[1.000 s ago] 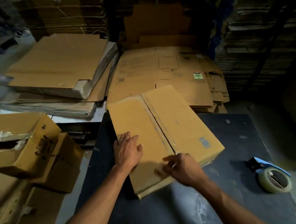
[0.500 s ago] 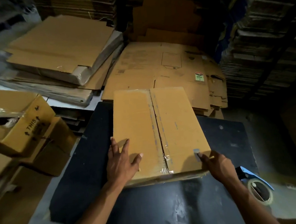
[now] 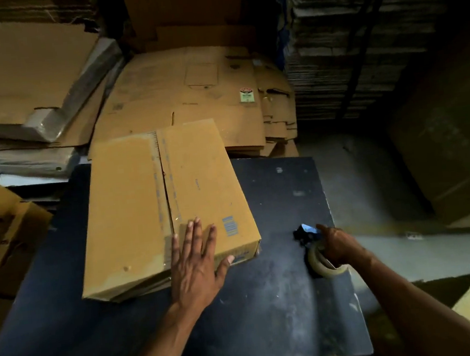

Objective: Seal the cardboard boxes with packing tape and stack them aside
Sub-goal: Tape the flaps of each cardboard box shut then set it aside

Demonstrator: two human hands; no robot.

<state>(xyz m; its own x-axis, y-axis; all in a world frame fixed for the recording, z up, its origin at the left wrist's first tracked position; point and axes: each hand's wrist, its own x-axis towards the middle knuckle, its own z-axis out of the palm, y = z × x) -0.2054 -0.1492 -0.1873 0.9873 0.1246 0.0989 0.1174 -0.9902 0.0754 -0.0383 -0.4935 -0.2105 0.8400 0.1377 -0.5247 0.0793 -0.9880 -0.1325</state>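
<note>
Head view: dark table (image 3: 269, 303); left hand (image 3: 195, 259) flat on box (image 3: 133, 210), right hand (image 3: 339, 246) grasping tape dispenser (image 3: 321, 264).

A cardboard warehouse: flattened cartons (image 3: 191, 96) piled everywhere, corrugated sheet stacks (image 3: 358, 36) behind.

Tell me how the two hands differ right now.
The left hand lies flat and open on the cardboard box; the right hand curls around the tape dispenser. The left is over the box, the right off it to the side. Both are bare, above the dark table.
</note>
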